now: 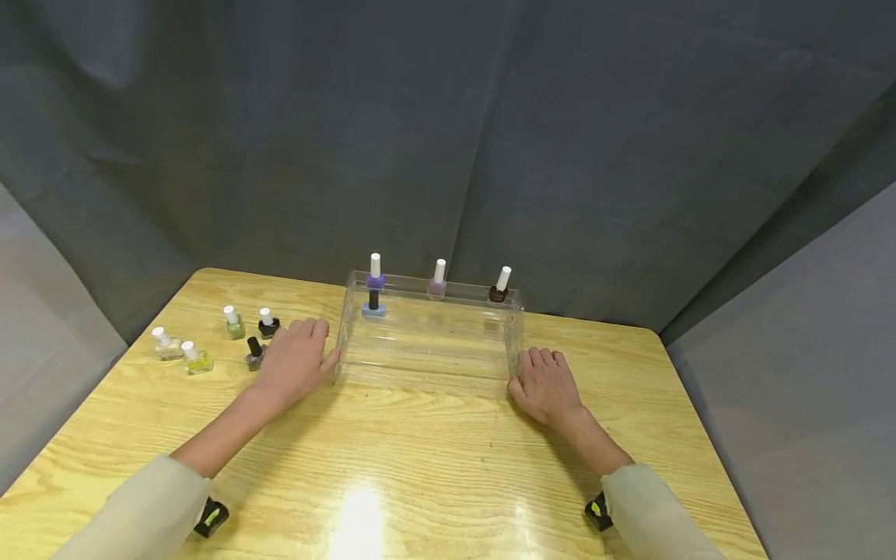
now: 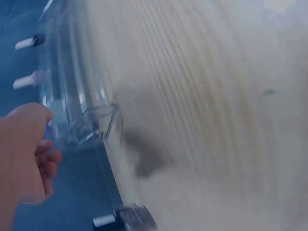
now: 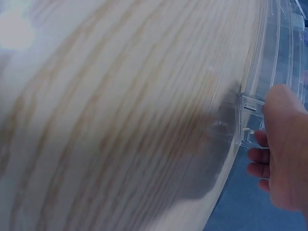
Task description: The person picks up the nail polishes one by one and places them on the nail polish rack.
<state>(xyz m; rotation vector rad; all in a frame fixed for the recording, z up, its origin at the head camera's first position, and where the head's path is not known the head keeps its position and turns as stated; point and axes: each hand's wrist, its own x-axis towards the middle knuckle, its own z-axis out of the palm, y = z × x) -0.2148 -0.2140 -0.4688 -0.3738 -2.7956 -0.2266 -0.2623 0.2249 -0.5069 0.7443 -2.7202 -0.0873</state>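
A clear stepped display rack [image 1: 434,342] stands on the table between both hands. My left hand [image 1: 295,359] is at its left end, thumb stretched to the rack's edge and the other fingers beside it. At the right end, my right hand [image 1: 548,386] grips the corner, with its thumb [image 3: 280,96] over the front and fingers [image 3: 260,156] curled at the side. On the rack's top step stand a purple nail polish bottle [image 1: 376,278], a lilac one [image 1: 437,288] and a dark red one [image 1: 498,294]. A light blue bottle [image 1: 373,309] sits one step lower.
Left of the rack are several more nail polish bottles: green [image 1: 236,328], black [image 1: 268,327], cream [image 1: 168,348], yellow [image 1: 199,363], and a dark grey one [image 1: 255,359] close beside the left hand. A grey curtain [image 1: 420,140] hangs behind the wooden table [image 1: 434,467].
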